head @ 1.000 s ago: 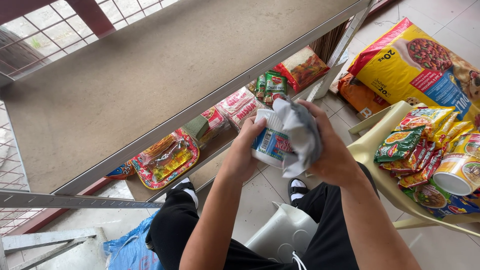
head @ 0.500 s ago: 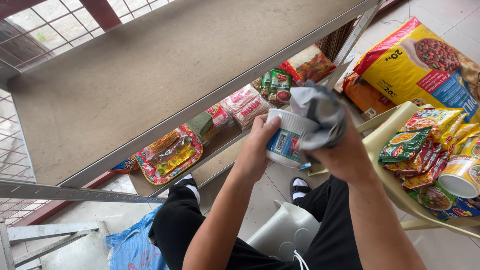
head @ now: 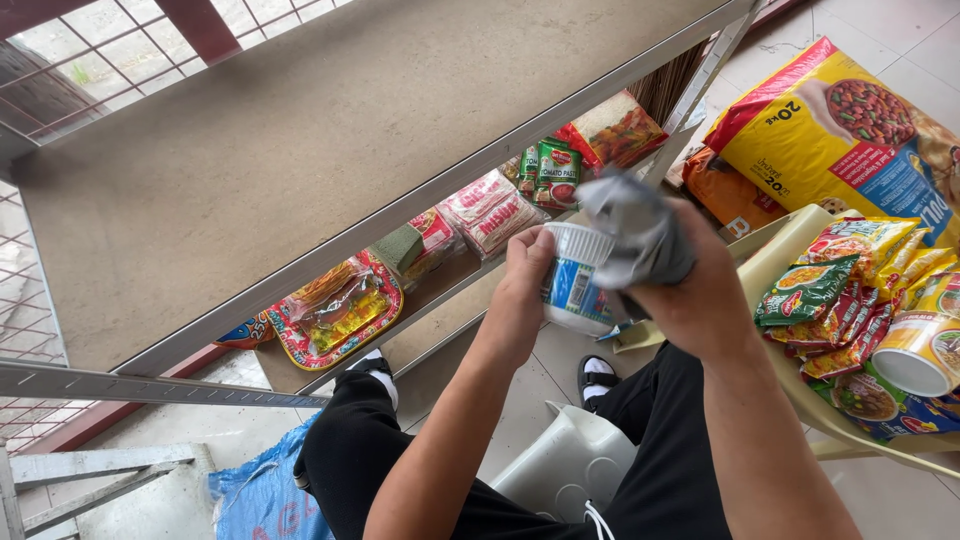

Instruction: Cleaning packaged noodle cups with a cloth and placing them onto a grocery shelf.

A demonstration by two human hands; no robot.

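Hands worked together below the bare top shelf (head: 300, 170). Right of them, a large yellow sack (head: 850, 130) lay on the floor, and noodle packets (head: 850, 290) were heaped on a pale chair (head: 780, 260). Right hand (head: 690, 290) was closed on a grey cloth (head: 630, 230), pressed onto the cup's rim. Left hand (head: 525, 285) was wrapped around the white noodle cup (head: 575, 285), held between both hands.

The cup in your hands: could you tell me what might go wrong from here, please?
The left hand grips the cup only from one side while the right hand presses a grey cloth on it; it might slip onto the tiled floor. The loaded chair sits close by the right elbow.
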